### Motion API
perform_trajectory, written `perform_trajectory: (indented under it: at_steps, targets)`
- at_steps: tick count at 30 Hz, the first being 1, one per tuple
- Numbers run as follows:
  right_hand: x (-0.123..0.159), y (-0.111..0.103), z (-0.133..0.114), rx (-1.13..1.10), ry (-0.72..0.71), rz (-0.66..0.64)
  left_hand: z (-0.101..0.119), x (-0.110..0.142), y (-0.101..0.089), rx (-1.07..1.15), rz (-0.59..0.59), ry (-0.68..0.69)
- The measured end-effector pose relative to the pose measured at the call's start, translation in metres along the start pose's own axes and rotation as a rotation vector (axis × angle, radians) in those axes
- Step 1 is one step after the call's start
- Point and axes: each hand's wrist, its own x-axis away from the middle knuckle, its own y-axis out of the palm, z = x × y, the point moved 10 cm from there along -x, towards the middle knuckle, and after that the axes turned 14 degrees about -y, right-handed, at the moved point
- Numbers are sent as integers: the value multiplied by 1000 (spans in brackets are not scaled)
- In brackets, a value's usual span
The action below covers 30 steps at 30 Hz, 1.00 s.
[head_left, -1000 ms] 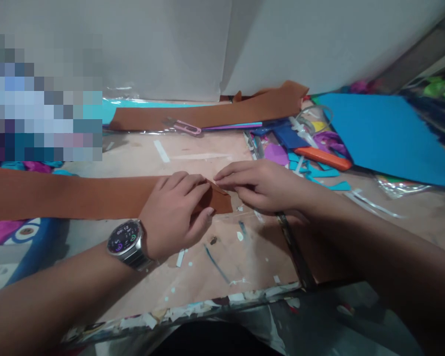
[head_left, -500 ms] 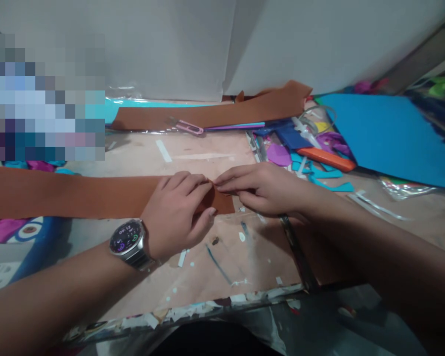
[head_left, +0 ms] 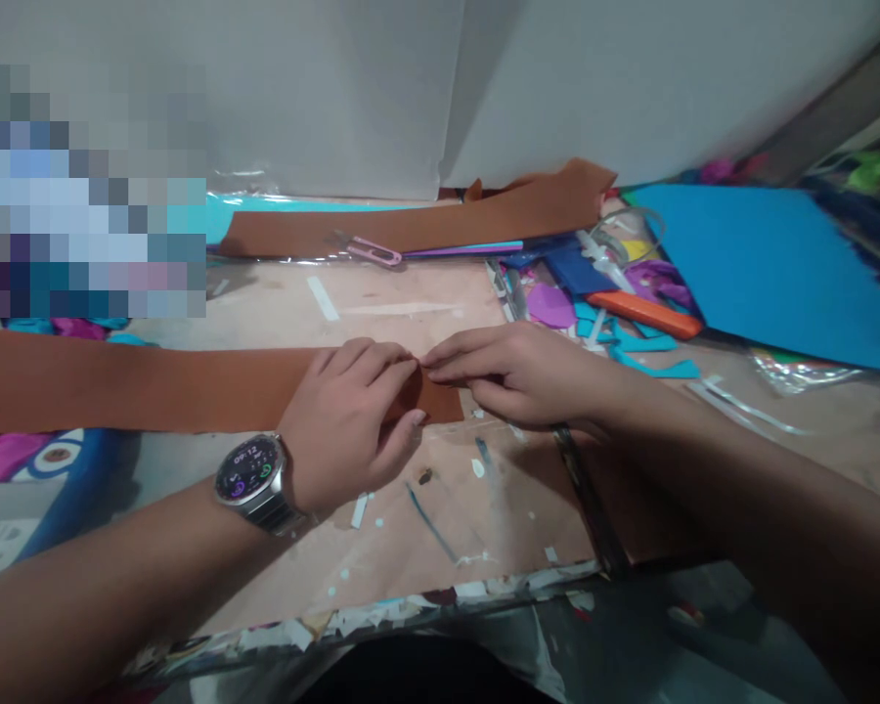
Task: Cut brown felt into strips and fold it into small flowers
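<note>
A long brown strip [head_left: 154, 383], which looks like craft foam or felt, runs across the table from the left edge. My left hand [head_left: 356, 411], wearing a watch [head_left: 249, 469] on its wrist, is closed over the strip near its right end, fingers bent and thumb apart near the lower edge. My right hand [head_left: 506, 367] meets it from the right, its fingers pressed together and their tips touching the strip's upper edge. Both sets of fingertips almost touch there. Whatever lies under the fingertips is hidden.
Behind lies another brown strip [head_left: 293, 233] with pink thread snips [head_left: 374, 251] on it. To the right are an orange-handled cutter [head_left: 649, 315], coloured scraps [head_left: 550, 305] and a blue sheet [head_left: 770, 264]. A blue-rimmed container [head_left: 80, 504] stands at left. Paper bits litter the table [head_left: 484, 528].
</note>
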Motion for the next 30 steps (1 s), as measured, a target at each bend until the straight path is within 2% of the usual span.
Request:
perform_trajectory:
  at_steps: [23,30]
  targets:
    - [0,1,-1,-5,-1,11,0,1,2,-38,-12,-2]
    - [-1,0,0,-23,-1,16,3,12,3,-92,-55,2]
